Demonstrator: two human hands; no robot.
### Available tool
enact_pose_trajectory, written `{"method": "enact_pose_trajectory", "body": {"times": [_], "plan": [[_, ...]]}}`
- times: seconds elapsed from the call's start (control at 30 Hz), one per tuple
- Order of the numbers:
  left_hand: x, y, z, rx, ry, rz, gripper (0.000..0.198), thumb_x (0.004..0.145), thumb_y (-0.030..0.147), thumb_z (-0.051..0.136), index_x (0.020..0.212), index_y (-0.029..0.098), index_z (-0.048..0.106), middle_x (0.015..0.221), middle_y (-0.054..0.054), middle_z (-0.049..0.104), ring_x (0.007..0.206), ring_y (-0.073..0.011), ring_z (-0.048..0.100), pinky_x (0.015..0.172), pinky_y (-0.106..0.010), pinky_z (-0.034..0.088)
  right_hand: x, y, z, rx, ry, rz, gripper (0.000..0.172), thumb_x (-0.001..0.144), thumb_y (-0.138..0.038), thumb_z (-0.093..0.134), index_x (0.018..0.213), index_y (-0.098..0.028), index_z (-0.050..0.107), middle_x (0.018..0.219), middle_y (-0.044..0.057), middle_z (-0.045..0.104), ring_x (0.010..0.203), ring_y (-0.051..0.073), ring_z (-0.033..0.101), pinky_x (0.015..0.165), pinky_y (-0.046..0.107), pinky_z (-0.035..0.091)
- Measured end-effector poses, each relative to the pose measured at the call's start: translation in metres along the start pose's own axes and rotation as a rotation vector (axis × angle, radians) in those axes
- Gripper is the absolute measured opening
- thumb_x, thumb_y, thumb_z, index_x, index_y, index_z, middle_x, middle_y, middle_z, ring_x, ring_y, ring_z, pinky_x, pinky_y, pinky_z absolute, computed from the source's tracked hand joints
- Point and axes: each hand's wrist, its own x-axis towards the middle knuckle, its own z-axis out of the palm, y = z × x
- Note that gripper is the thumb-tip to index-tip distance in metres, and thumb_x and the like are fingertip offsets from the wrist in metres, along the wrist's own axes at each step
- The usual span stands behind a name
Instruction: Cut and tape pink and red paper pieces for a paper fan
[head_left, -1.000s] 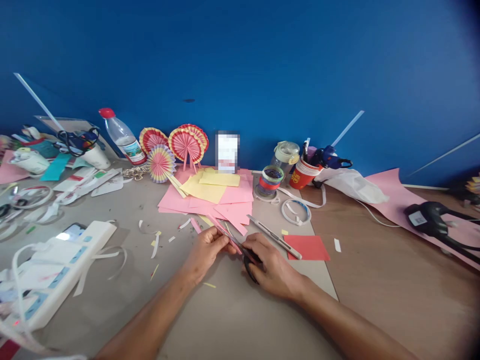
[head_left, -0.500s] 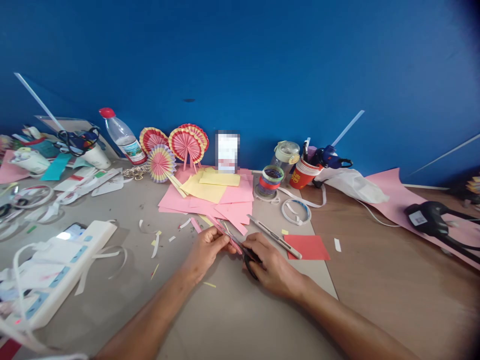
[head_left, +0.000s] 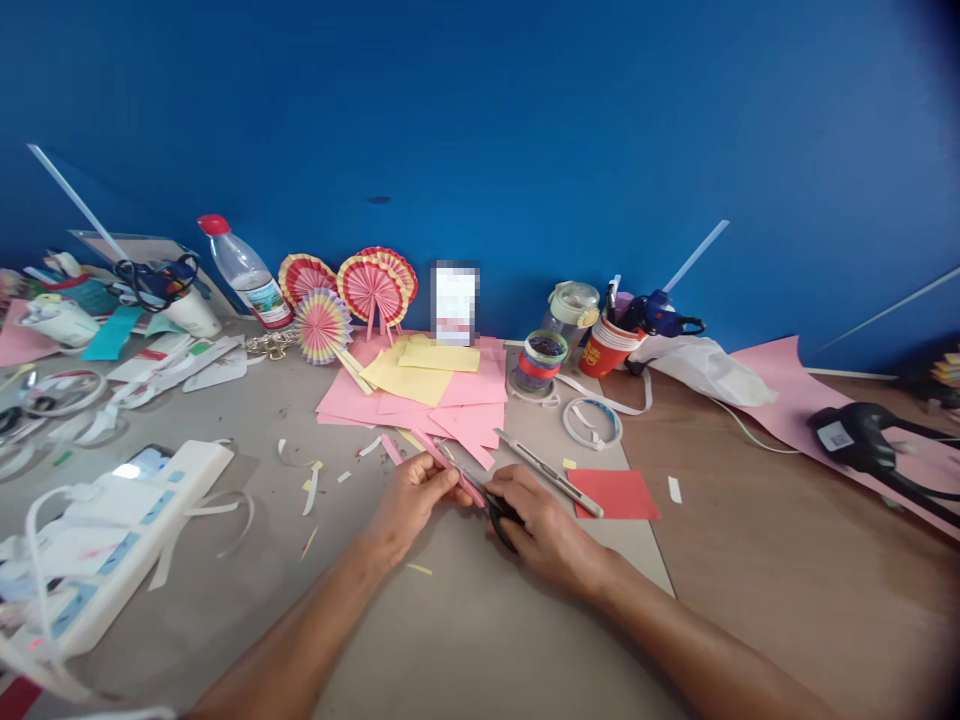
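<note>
Between the fingers of my left hand (head_left: 418, 503) is a narrow pink paper strip (head_left: 469, 487), slanting down to the right. My right hand (head_left: 545, 528) is closed round the black handles of a pair of scissors (head_left: 501, 520). The blades point up and left alongside the strip, partly hidden by it and by my fingers. Just beyond my hands lies a stack of pink paper (head_left: 352, 405) with yellow sheets (head_left: 411, 375) on top. A utility knife (head_left: 551, 472) rests right of the scissors, its lower end over a red paper piece (head_left: 619, 495).
Folded paper fans (head_left: 373, 290) lean at the back beside a red-capped bottle (head_left: 251, 280). A power strip (head_left: 127, 545) with cables is at left. A rubber-banded jar (head_left: 540, 362) and a red cup (head_left: 602, 345) stand back right. Paper scraps dot the table.
The scissor handles have drawn closer together, and the blades show less beside the strip. Both hands have stayed in nearly the same place.
</note>
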Motion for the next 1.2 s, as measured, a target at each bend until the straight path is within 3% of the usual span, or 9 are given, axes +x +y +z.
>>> {"method": "enact_pose_trajectory", "body": {"times": [0.4,0.67,1.2], "plan": [[-0.0006,0.0008,0.0002,-0.049,-0.016,-0.007,0.028,0.073,0.04,0.073,0.076,0.014,0.061,0.068,-0.002,0.07,0.065,-0.0157,0.066,0.071,-0.029,0.053,0.0015,-0.0024,-0.0003,0.041,0.01,0.03,0.036,0.073,-0.001,0.053,0.104,-0.02,0.057,0.104,0.007,0.052,0.092,0.018,0.056,0.079,0.03,0.048],[-0.0005,-0.0012,-0.001,0.034,-0.069,-0.007,0.028,0.078,0.041,0.068,0.078,0.014,0.063,0.073,-0.005,0.073,0.067,-0.0162,0.067,0.07,-0.029,0.052,0.002,-0.0044,-0.0016,0.042,0.002,0.039,0.033,0.074,-0.002,0.052,0.102,-0.019,0.057,0.102,0.007,0.052,0.086,0.017,0.055,0.075,0.03,0.047],[-0.0032,0.0003,0.0051,0.04,-0.12,-0.031,0.034,0.076,0.047,0.069,0.077,0.014,0.061,0.063,-0.004,0.067,0.062,-0.0181,0.064,0.067,-0.033,0.051,0.0043,-0.0069,-0.0021,0.079,0.001,0.018,0.032,0.075,0.003,0.047,0.093,-0.02,0.06,0.094,0.004,0.051,0.09,0.017,0.053,0.083,0.032,0.046]]}}
